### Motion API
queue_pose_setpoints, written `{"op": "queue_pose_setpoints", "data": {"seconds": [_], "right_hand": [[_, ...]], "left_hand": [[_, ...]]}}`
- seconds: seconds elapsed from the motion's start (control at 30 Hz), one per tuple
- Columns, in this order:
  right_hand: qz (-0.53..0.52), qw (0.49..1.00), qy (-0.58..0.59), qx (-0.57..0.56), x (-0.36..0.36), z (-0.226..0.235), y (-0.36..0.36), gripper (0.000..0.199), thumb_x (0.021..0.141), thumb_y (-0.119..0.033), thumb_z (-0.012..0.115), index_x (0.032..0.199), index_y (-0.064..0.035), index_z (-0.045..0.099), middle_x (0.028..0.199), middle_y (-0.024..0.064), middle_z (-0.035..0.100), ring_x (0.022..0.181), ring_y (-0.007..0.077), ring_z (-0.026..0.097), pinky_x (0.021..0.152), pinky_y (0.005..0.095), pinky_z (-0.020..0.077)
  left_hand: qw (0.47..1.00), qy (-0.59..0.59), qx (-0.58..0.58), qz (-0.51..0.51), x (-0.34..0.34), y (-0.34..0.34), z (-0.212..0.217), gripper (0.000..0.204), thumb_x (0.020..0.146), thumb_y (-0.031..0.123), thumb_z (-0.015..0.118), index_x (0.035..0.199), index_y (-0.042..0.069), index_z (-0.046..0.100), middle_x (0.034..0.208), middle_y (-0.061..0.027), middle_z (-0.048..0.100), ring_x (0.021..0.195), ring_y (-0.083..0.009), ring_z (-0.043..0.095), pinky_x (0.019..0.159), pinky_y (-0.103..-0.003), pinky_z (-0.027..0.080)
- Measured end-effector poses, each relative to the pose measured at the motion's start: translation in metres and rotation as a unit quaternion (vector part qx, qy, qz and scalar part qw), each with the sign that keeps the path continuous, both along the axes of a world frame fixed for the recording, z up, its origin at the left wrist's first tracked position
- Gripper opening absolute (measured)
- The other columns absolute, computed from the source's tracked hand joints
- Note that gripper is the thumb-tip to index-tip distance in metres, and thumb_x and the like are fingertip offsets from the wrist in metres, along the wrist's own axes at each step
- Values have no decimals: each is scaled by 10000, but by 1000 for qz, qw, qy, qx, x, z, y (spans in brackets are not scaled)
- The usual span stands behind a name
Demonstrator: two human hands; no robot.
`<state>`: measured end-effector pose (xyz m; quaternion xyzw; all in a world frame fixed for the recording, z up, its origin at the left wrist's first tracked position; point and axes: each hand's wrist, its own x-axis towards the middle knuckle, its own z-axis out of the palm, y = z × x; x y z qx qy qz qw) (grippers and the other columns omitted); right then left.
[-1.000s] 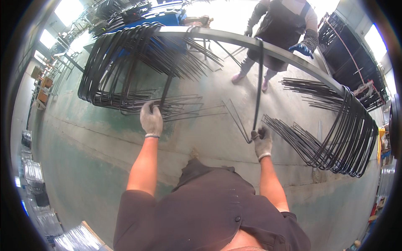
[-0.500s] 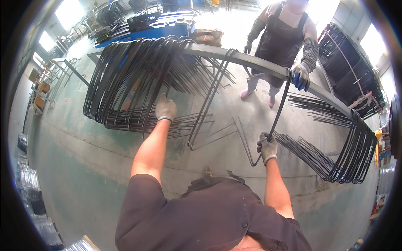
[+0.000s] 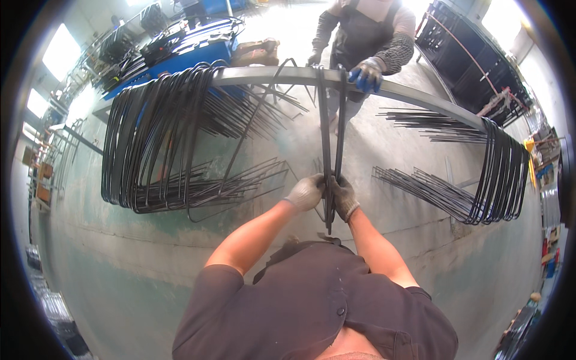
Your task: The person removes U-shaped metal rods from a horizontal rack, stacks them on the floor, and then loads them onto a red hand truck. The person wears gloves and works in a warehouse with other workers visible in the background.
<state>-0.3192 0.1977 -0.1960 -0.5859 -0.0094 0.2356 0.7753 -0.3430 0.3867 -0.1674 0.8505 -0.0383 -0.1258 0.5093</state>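
My left hand (image 3: 306,193) and my right hand (image 3: 344,199) are close together in front of my body, both in knitted gloves, the right one looking darker. The fingers of both are narrow, closed around the black bent rods (image 3: 326,129), the left ones from the left side and the right ones from the right. How deep each finger goes around I cannot tell, because the rods cover part of them.

The long axis of these rods goes straight away from my fingers, up to the grey beam (image 3: 293,75), over which they hang. At the beam they stand in two groups with a slim gap between; at my fingers the groups come together. The bent lower end reaches a little to my side of the fingers. Both hands are about equally near to the rods.

Beyond my fingers, slightly to the right, a co-worker's gloved hand (image 3: 367,75) rests on the beam, just beside the rods. Well to the left of my fingers hangs a thick bundle of rods (image 3: 174,114), and well to the right a smaller bundle (image 3: 499,174). Farther off to the left, past the beam, is a blue bench (image 3: 211,55).
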Motion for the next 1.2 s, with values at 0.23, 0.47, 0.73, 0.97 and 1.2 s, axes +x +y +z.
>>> {"op": "queue_pose_setpoints", "data": {"seconds": [0.23, 0.47, 0.73, 0.97, 1.2], "right_hand": [[26, 990, 78, 118, -9, 24, -21, 498, 1129, -401, 757, 1424, -6, 686, 1109, 104, 788, 966, 227, 796, 873, 390, 684], [-2, 996, 71, -55, -7, 60, -12, 266, 996, -182, 797, 1196, -28, 714, 851, 70, 701, 622, 168, 668, 582, 360, 582], [-114, 986, 61, -107, 0, 92, -53, 266, 985, -231, 858, 976, -44, 669, 713, 22, 623, 496, 117, 545, 452, 327, 431], [-192, 967, 47, -161, 5, 88, -106, 258, 964, -203, 859, 1045, 1, 723, 742, 36, 675, 512, 130, 593, 454, 331, 461], [-263, 916, -45, -299, 27, 52, -214, 200, 942, -155, 804, 1036, 11, 746, 742, 50, 693, 553, 149, 644, 498, 351, 500]], "left_hand": [[975, -117, 189, -15, 3, -5, 56, 227, 1073, 150, 639, 1234, 89, 787, 1048, -258, 804, 998, -480, 764, 891, -555, 618], [869, -211, 276, 352, 16, 83, 73, 504, 937, 183, 867, 1404, 61, 720, 1271, -221, 773, 1218, -415, 719, 1059, -506, 570], [931, 175, -266, 177, -19, 21, 10, 514, 1186, 409, 670, 1510, 13, 611, 1171, -119, 808, 944, -203, 777, 842, -398, 648], [907, 71, -243, 337, -14, -16, 19, 277, 1086, 213, 781, 1249, -10, 757, 839, -58, 721, 633, -139, 611, 574, -305, 490], [883, -1, -214, 418, -29, 2, 23, 154, 1066, 151, 790, 1133, 14, 778, 814, -17, 707, 606, -97, 568, 551, -290, 445]]}}
